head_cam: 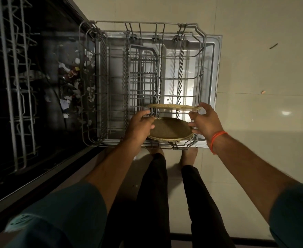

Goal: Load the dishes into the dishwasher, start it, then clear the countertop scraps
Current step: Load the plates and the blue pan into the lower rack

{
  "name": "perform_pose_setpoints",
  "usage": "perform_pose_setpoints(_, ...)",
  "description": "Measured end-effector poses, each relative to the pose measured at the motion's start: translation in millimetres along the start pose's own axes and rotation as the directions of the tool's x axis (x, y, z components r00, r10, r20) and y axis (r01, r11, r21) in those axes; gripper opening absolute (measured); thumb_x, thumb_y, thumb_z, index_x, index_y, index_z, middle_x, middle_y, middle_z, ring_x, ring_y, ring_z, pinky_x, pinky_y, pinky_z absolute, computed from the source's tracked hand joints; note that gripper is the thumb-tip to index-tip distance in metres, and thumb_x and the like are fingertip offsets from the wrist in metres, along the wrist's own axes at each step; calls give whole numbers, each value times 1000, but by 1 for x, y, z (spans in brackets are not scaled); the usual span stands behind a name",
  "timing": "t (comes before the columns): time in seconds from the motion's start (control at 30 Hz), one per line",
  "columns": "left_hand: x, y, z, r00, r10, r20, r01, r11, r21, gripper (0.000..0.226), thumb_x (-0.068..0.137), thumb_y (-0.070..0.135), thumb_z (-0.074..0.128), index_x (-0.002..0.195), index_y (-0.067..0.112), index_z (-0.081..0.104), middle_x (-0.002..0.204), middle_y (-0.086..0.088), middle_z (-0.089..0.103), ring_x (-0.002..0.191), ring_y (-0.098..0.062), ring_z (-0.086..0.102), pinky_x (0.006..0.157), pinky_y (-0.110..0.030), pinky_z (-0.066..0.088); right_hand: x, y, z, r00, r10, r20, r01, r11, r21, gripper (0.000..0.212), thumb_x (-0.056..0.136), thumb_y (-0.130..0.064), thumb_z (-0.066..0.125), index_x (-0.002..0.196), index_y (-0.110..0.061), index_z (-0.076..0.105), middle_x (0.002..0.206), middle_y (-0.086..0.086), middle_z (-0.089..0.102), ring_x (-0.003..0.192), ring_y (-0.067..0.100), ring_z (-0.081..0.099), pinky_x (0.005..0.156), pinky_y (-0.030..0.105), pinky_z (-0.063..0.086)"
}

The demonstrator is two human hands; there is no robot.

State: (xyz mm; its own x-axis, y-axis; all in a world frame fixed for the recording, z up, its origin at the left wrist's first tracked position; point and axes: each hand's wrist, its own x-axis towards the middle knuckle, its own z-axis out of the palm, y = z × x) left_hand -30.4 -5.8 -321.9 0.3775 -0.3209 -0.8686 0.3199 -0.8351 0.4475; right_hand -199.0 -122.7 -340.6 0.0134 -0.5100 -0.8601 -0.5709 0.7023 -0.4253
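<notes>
The dishwasher's lower rack [100, 86] is pulled out over the open door [213, 68]. Two round brown speckled plates stand in its near right corner. The farther plate [172, 106] stands on edge among the tines and shows only its rim. The nearer plate [170, 130] leans back, its face towards me. My left hand [141, 125] grips the nearer plate's left rim. My right hand [204, 120], an orange thread on its wrist, pinches the farther plate's right rim, with its lower fingers curled against the nearer plate's right edge.
An empty grey cutlery basket [143, 76] sits mid-rack. The dark tub at left holds the upper rack [16, 86], with food scraps [70, 83] on its floor. Two small bits [263, 92] lie on the pale floor tiles. My legs and bare feet [188, 154] are just below the door.
</notes>
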Motion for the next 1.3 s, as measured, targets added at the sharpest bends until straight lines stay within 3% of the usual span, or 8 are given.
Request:
perform_pose_setpoints(0.2,-20,-1,1,1000,19,3,-19,999,-30,40,105,24,56,145,26,53,114,11,58,104,-10,65,99,-38,54,-22,5,0,997,-75,-20,74,997,-32,69,86,-30,68,148,-37,38,96,0,70,106,26,66,105,50,49)
perform_pose_setpoints(0.33,-45,8,-2,999,37,3,-37,996,-77,40,104,23,57,144,27,54,123,7,60,106,-8,65,106,-42,51,-48,0,-2,988,-151,-26,150,988,-35,68,94,-27,66,152,-36,33,123,9,67,120,24,60,111,40,42)
perform_pose_setpoints(0.43,-76,15,-8,997,80,-2,-79,991,-107,41,104,24,58,145,26,53,132,3,60,109,-10,65,108,-42,50,-80,-11,-5,980,-200,-13,199,980,-29,66,96,-27,64,153,-36,32,135,8,60,124,21,56,100,30,41)
perform_pose_setpoints(0.63,-160,42,-22,984,172,-48,-178,967,-182,40,104,19,57,143,25,54,108,15,62,112,-13,64,104,-36,50,-164,-46,-13,946,-322,38,323,945,-46,65,95,-31,65,153,-37,35,139,4,57,122,23,58,109,44,45)
perform_pose_setpoints(0.73,-200,52,-27,971,227,-78,-239,950,-201,43,103,22,59,145,29,52,121,11,65,116,-12,63,104,-36,50,-204,-65,-18,918,-384,96,388,922,-21,65,96,-29,63,154,-36,34,144,4,52,128,20,54,111,39,42)
perform_pose_setpoints(0.9,-270,63,-34,938,310,-157,-341,907,-247,44,103,24,60,144,34,52,119,14,66,112,-2,62,102,-34,49,-271,-89,-32,844,-503,187,505,862,41,64,96,-34,65,152,-40,36,146,0,50,128,15,52,113,42,41)
perform_pose_setpoints(1.03,-323,71,-44,896,367,-250,-429,861,-273,44,102,26,62,144,34,53,131,4,61,113,-10,64,91,-29,50,-320,-107,-46,767,-583,268,580,809,100,64,98,-34,64,154,-37,33,151,-2,46,137,15,47,116,41,39)
perform_pose_setpoints(1.3,-426,68,-94,727,464,-507,-638,729,-248,43,100,30,65,141,39,54,132,7,59,122,-9,60,102,-30,49,-418,-142,-21,523,-707,476,727,662,184,62,97,-31,66,151,-37,38,148,0,50,134,14,50,112,33,41)
